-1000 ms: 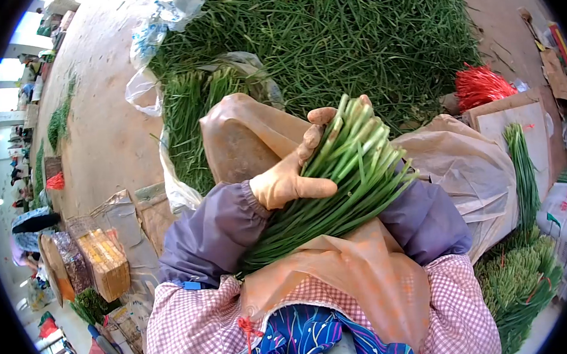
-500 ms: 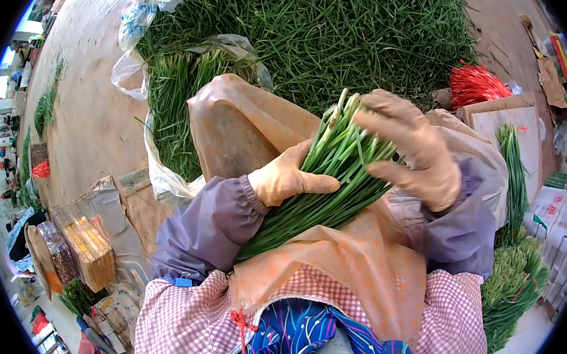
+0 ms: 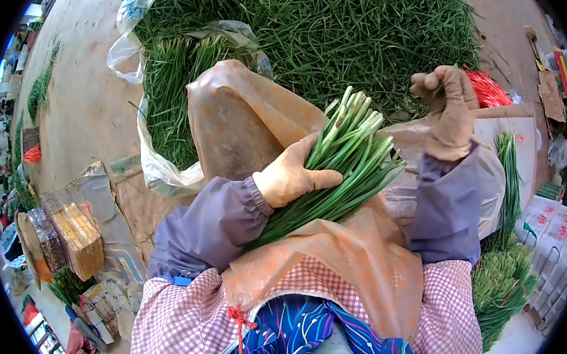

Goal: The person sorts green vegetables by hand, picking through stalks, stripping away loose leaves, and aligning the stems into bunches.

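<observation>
My left hand (image 3: 294,176), in a tan glove, is wrapped round a bunch of green chives (image 3: 342,166), its thumb lying across the stems. The bunch rests slantwise over my lap, pale cut ends up and to the right. My right hand (image 3: 448,109), also gloved, is raised away from the bunch with its fingers curled in. Whether anything is in those fingers is hidden. Just behind it lies a heap of red ties (image 3: 490,89), partly covered by the hand. A translucent orange-spotted apron (image 3: 341,252) covers my lap.
A large pile of loose chives (image 3: 365,33) spreads ahead. More chives (image 3: 170,112) lie in a plastic bag at left. Tied bunches (image 3: 504,283) are at my right, near white packages (image 3: 553,224). A cardboard box (image 3: 77,237) stands on the left.
My right hand has left the chives, moving right and up to the red ties, and its fingers have curled. My left hand keeps its hold on the bunch.
</observation>
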Motion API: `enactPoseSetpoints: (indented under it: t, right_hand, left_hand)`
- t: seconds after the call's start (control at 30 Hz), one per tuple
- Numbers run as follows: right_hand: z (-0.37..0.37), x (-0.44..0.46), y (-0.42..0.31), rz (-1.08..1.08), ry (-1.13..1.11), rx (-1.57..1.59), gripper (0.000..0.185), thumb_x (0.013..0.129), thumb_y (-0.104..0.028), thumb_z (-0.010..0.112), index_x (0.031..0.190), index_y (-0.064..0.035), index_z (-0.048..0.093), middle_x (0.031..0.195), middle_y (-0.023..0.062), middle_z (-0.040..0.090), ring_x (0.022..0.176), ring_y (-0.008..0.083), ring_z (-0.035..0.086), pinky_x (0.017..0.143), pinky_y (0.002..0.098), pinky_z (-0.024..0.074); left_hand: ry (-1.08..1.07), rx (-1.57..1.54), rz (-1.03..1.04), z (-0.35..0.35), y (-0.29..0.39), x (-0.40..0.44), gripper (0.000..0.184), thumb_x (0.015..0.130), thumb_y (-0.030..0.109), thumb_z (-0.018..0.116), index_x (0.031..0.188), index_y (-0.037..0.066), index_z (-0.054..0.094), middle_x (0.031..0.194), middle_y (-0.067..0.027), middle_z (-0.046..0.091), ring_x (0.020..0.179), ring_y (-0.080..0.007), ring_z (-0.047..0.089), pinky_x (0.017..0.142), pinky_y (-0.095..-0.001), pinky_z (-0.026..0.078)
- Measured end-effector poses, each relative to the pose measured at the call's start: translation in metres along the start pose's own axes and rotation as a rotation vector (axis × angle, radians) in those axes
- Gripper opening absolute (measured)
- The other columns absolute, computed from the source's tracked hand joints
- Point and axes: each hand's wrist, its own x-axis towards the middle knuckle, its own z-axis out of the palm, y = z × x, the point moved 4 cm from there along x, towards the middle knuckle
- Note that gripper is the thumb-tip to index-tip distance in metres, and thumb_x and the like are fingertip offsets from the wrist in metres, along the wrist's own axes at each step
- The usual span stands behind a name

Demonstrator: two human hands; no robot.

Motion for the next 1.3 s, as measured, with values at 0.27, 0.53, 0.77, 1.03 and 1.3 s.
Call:
enactPoseSetpoints:
  t: [0.27,0.53,0.77,1.03,1.3]
  right_hand:
    - [0.084,-0.006,-0.018,-0.282,-0.698,-0.984,0.034,0.088,-0.009,0.063,0.121,-0.0049,0.06,0.119,0.0136,0.062,0.112,0.0273,0.058,0.098,0.0353,0.0447]
    - [0.121,0.016,0.027,0.146,-1.147,-1.012,0.019,0.092,-0.018,0.059,0.094,-0.0004,0.067,0.083,0.0135,0.064,0.08,0.024,0.063,0.074,0.0371,0.0517]
    - [-0.02,0.112,-0.032,-0.229,0.274,-0.769,0.013,0.088,-0.013,0.066,0.099,-0.0056,0.068,0.091,0.006,0.07,0.091,0.0174,0.065,0.086,0.0306,0.053]
    - [0.094,-0.02,0.021,-0.31,-0.996,-0.969,0.019,0.08,-0.01,0.071,0.098,-0.0071,0.068,0.098,0.0105,0.064,0.096,0.0291,0.061,0.081,0.038,0.0511]
    - [0.06,-0.002,0.028,-0.113,-0.297,-0.718,0.006,0.088,-0.009,0.066,0.089,-0.003,0.065,0.08,0.0053,0.065,0.072,0.0158,0.062,0.065,0.0299,0.0506]
  left_hand:
    - [0.097,0.235,-0.023,-0.004,-0.003,0.001,0.075,0.081,0.016,0.073,0.142,-0.003,0.033,0.12,-0.0144,0.061,0.109,-0.0201,0.059,0.098,-0.0311,0.045]
    - [0.032,0.098,0.035,-0.003,0.0,0.001,0.076,0.08,0.014,0.075,0.143,-0.001,0.034,0.124,-0.0127,0.059,0.113,-0.0194,0.056,0.101,-0.0317,0.043]
    - [-0.049,0.033,-0.004,-0.008,0.007,0.002,0.079,0.081,0.016,0.077,0.143,-0.003,0.032,0.126,-0.0126,0.057,0.114,-0.0185,0.054,0.102,-0.0324,0.042]
    - [-0.063,0.017,-0.046,0.0,0.01,0.002,0.075,0.082,0.021,0.076,0.141,-0.001,0.036,0.125,-0.0118,0.057,0.113,-0.0183,0.055,0.099,-0.0328,0.044]
    - [-0.06,0.12,-0.022,-0.003,0.01,0.002,0.077,0.081,0.022,0.077,0.141,-0.003,0.036,0.127,-0.0128,0.057,0.116,-0.019,0.055,0.101,-0.0337,0.043]
